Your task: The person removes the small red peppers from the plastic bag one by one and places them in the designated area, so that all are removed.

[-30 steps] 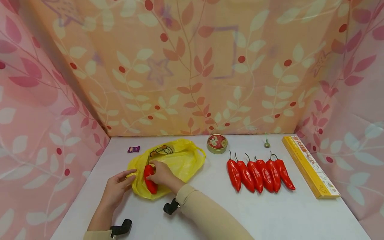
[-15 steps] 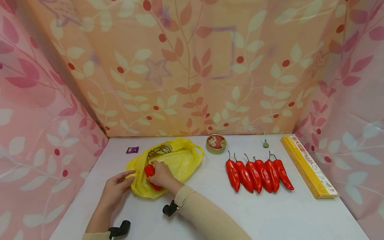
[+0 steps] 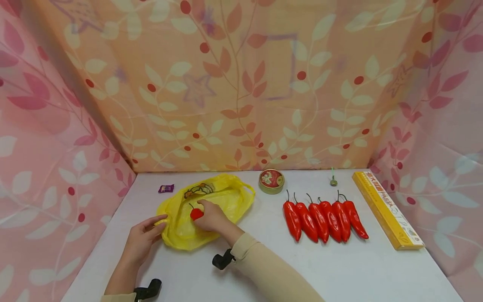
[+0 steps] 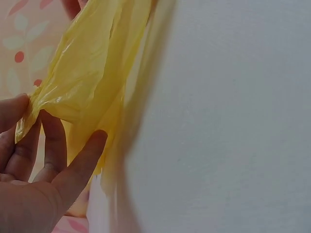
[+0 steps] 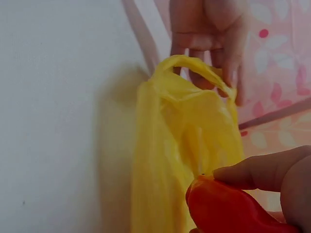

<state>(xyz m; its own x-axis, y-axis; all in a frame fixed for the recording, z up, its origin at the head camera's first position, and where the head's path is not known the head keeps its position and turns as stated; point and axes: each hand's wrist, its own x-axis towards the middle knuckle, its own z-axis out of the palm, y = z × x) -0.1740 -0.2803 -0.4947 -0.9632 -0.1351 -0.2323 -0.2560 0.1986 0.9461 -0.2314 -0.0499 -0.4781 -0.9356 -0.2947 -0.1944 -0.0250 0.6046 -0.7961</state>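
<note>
A yellow plastic bag (image 3: 222, 198) lies on the white table (image 3: 264, 260). My left hand (image 3: 145, 235) pinches the bag's near-left edge (image 4: 48, 104), thumb and fingers on the plastic. My right hand (image 3: 211, 216) grips a red pepper (image 3: 196, 213) inside the bag's mouth; only its stem end shows in the head view. The right wrist view shows the pepper (image 5: 228, 208) under my fingers, the yellow bag (image 5: 180, 145) and the left hand (image 5: 209, 34) beyond it. Several red peppers (image 3: 324, 214) lie in a row to the right.
A round tin (image 3: 271, 181) stands behind the bag. A long yellow pasta box (image 3: 388, 209) lies at the right edge. A small purple wrapper (image 3: 166, 188) lies at the back left, a small green item (image 3: 333, 181) at the back. Patterned cloth walls (image 3: 241, 84) surround the table.
My right hand has pushed the red pepper deeper into the bag, so most of it is now covered by plastic. The left hand keeps hold of the bag's edge.
</note>
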